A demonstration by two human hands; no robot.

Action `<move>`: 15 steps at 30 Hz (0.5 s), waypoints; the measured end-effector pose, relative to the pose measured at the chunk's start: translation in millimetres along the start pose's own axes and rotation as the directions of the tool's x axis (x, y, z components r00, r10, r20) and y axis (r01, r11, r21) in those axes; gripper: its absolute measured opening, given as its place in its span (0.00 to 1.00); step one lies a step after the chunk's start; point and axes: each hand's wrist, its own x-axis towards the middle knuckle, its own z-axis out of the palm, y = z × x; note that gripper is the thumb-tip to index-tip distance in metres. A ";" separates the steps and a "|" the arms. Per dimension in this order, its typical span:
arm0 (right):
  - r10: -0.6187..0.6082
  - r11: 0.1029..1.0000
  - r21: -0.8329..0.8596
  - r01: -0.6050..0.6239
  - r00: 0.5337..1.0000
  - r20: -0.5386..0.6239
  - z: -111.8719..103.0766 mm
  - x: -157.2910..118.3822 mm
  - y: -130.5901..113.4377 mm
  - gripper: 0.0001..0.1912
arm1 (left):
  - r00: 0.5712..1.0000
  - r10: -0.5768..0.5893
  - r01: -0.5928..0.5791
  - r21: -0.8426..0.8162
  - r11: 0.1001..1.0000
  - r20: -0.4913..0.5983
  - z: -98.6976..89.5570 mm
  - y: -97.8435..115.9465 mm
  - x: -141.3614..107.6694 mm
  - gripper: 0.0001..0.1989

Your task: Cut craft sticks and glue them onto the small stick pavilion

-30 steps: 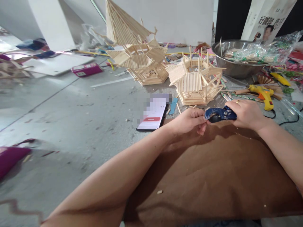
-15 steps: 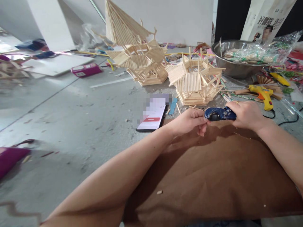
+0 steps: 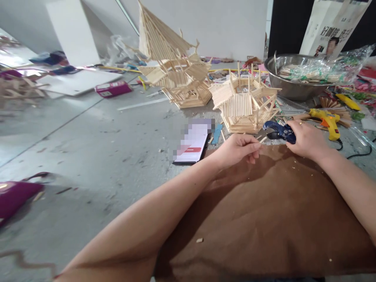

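Observation:
My left hand (image 3: 242, 149) pinches a short wooden stick (image 3: 263, 139) between thumb and fingers, above the brown cloth (image 3: 252, 207). Just to its right, my right hand (image 3: 307, 137) is wrapped round the handles of a blue cutter (image 3: 279, 131), whose jaws are parted and point left toward the stick. Behind my hands stands a small open stick frame (image 3: 237, 103) with upright posts. A taller stick tower (image 3: 182, 74) with a pointed roof rises behind it to the left.
A phone (image 3: 192, 143) lies left of my left hand. To the right are a yellow glue gun (image 3: 330, 121) with its cable and a metal bowl (image 3: 296, 88) of wrapped sticks. A purple pack (image 3: 113, 89) and a white board (image 3: 79, 82) are further left.
The cutter's jaws have come away from my left hand's fingers and now show parted. The short stick in my left hand has come into view. The whole view has shifted slightly.

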 end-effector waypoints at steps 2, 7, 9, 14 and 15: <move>-0.022 1.000 -0.007 0.022 0.999 0.035 6.1 0.5 1.9 0.25 | 0.996 0.030 -0.033 -0.043 0.999 -0.078 0.8 -1.9 1.5 0.09; -0.077 0.997 0.027 0.074 0.988 0.131 20.2 -1.4 6.2 0.29 | 0.880 0.067 -0.190 -0.220 0.957 -0.469 0.3 -0.7 4.8 0.11; -0.073 0.997 0.033 0.069 0.987 0.146 24.4 -2.6 7.5 0.31 | 0.804 0.050 -0.246 -0.255 0.935 -0.593 -0.3 0.5 5.2 0.12; -0.055 0.998 0.052 0.047 0.986 0.155 29.9 -4.7 7.9 0.32 | 0.712 0.059 -0.286 -0.212 0.935 -0.700 -1.8 1.8 4.4 0.13; -0.053 0.998 0.051 0.046 0.986 0.156 30.1 -4.9 7.8 0.32 | 0.696 0.063 -0.285 -0.195 0.939 -0.715 -2.9 2.4 4.3 0.13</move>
